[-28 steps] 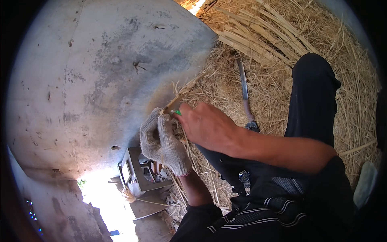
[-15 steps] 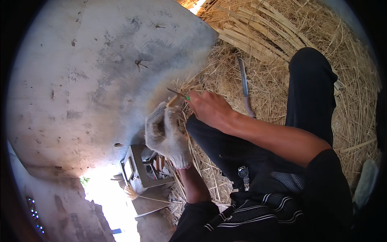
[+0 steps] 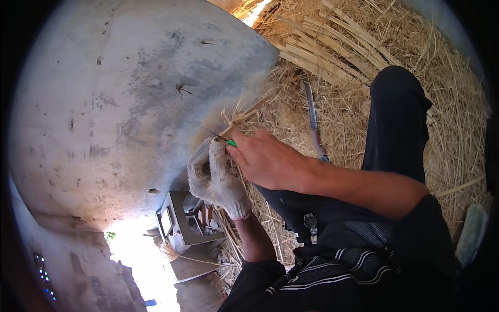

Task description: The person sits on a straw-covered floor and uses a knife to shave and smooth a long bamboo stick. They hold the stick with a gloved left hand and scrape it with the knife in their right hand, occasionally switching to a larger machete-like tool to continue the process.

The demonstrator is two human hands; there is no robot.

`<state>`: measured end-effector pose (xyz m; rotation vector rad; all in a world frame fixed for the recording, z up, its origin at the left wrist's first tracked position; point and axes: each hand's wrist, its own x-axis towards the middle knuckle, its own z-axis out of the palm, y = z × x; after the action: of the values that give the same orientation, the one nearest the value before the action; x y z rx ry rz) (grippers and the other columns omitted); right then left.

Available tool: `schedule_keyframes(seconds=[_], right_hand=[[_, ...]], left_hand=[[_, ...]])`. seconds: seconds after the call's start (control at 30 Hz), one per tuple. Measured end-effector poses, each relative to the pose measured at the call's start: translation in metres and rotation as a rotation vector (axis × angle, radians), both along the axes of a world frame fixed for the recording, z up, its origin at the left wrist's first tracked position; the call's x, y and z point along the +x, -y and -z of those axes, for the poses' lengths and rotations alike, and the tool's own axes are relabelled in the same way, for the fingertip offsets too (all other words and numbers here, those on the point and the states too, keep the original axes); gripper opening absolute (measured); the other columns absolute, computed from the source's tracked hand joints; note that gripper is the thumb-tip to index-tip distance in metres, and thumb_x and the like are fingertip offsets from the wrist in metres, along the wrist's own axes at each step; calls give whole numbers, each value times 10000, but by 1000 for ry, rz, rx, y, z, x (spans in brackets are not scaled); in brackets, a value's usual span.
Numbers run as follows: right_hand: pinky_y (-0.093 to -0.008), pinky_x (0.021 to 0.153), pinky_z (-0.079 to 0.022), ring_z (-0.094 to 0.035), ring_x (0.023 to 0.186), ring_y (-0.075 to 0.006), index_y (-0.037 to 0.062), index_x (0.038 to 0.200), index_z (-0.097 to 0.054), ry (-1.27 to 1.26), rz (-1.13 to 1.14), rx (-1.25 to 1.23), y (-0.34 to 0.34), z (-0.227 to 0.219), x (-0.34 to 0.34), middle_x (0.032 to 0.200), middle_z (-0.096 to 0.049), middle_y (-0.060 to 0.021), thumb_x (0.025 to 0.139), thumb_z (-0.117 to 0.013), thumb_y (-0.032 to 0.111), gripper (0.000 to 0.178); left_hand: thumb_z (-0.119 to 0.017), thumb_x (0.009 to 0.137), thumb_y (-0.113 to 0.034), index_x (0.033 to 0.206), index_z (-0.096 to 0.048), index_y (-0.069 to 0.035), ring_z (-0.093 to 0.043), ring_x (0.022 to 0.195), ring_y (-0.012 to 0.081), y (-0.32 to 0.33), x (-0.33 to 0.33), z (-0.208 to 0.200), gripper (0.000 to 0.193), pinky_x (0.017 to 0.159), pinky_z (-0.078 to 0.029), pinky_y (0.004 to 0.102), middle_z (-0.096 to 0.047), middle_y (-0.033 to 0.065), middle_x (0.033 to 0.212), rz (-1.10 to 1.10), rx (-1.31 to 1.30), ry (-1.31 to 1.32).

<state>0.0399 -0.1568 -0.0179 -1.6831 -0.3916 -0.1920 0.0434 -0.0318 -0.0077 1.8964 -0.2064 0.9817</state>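
- Nearest, black clothing with white piping [image 3: 338, 275] is worn by the person, and a silver wristwatch with a metal bracelet [image 3: 310, 223] is seen against it at the lap.
- Beyond the lap, a small green-handled knife [image 3: 232, 142] is clenched in the bare right hand [image 3: 273, 161], its thin blade being pointed up and left.
- By the left hand [image 3: 221, 182], clad in a whitish knitted glove, a pale tan, frayed fibrous strip [image 3: 243, 117] is gripped at its lower end; its upper part is slanted up and right, above both hands. Whether it is touched by the blade cannot be told.
- Below, a long-bladed knife with a brown handle [image 3: 312, 112] is laid on loose yellowish straw [image 3: 442, 151], left of the bent knee in black trousers [image 3: 397, 109].
- Left of the gloved hand's wrist, a grey box-like frame [image 3: 189, 239] is placed beside the stained whitish wall [image 3: 145, 114].
- Farther off, long flat pale slats [image 3: 332, 47] are heaped on the straw.
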Motion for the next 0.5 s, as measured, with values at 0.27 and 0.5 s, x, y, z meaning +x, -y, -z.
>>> schedule_keyframes(seconds=[0.27,0.5], right_hand=[[-493,546,-520,-642,641,-480,-71,956,-515,73,42,-100,-14,19,13,612,-590,-297,981,-500,178,251],[-474,632,-583,-689,773,-447,-58,991,-530,97,63,-267,-27,21,16,758,-657,-280,962,-467,133,204]], left_hand=[[-699,821,40,906,-684,39,-649,825,152,-1,-2,2,86,707,-561,271,-696,116,954,52,-163,-80],[-695,836,42,930,-691,40,-651,816,144,-17,-2,2,94,691,-566,266,-698,116,983,-22,-55,-97]])
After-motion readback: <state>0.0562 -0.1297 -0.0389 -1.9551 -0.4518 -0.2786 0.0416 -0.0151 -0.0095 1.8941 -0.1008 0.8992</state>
